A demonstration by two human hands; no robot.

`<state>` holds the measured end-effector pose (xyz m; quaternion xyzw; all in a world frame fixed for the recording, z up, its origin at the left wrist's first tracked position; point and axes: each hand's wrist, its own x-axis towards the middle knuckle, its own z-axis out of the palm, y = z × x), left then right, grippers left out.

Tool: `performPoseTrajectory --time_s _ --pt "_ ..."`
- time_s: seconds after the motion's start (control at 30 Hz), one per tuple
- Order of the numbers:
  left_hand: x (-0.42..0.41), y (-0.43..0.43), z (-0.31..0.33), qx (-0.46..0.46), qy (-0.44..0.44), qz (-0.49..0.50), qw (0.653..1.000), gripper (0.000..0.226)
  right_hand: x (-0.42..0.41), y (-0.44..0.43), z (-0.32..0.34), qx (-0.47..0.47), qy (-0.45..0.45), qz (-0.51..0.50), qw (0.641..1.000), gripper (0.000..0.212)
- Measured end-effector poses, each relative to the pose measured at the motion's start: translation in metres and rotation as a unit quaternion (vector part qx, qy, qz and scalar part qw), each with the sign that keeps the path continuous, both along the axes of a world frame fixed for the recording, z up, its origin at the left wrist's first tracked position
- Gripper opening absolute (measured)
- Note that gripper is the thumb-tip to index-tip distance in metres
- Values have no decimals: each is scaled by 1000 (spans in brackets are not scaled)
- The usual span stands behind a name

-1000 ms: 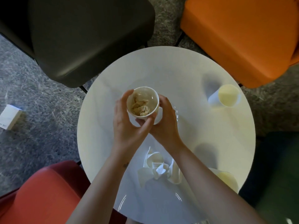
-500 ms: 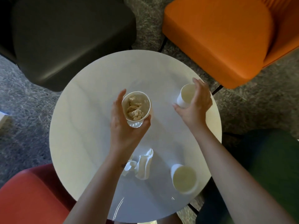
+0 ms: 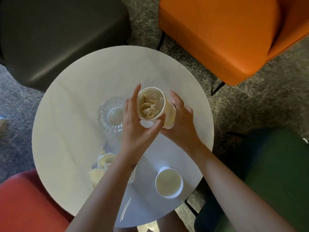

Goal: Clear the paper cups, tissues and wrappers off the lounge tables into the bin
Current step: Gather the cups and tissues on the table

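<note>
My left hand (image 3: 137, 131) grips a white paper cup (image 3: 150, 104) stuffed with crumpled brown tissue, held above the middle of the round white table (image 3: 75, 97). My right hand (image 3: 183, 128) holds a second paper cup (image 3: 170, 117) pressed under and around the first cup's base, the two tilted together. A third empty paper cup (image 3: 168, 182) stands upright near the table's front right edge. Crumpled white tissues and wrappers (image 3: 102, 164) lie at the front left, partly hidden by my left forearm.
A clear glass dish (image 3: 111, 114) sits on the table just left of my left hand. Four chairs ring the table: black (image 3: 58, 39) at far left, orange (image 3: 225, 36) at far right, red (image 3: 25, 203) at near left, green (image 3: 275, 173) at near right. Grey carpet lies between them.
My right hand picked up the cup at the table's right side and brought it to the tissue-filled cup in my left hand. The view shifted, showing the glass dish.
</note>
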<state>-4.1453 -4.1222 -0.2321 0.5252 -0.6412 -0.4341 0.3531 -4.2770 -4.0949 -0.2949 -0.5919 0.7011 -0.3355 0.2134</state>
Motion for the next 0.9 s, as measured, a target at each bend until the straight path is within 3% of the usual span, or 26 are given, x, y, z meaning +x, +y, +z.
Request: performPoseTrajectory --time_s 0.2,0.3,0.4,0.5,0.67,0.9 --pt "-17 20 -11 28 -53 -66 996 78 -1 20 18 -29 -167 -3 985 105" --pt "-19 27 -17 30 -60 -56 996 78 -1 34 15 -9 -199 6 980 106" --pt "-14 28 -20 22 -81 -34 996 77 -8 55 6 36 -185 29 982 94" --pt "-6 31 -23 4 -92 -18 996 77 -16 86 -11 89 -114 57 988 79" --pt "6 46 -34 2 -102 -5 995 76 -19 137 -35 169 -52 106 979 78" --pt "23 77 -44 27 -92 -8 995 76 2 163 -39 153 -77 120 978 97"
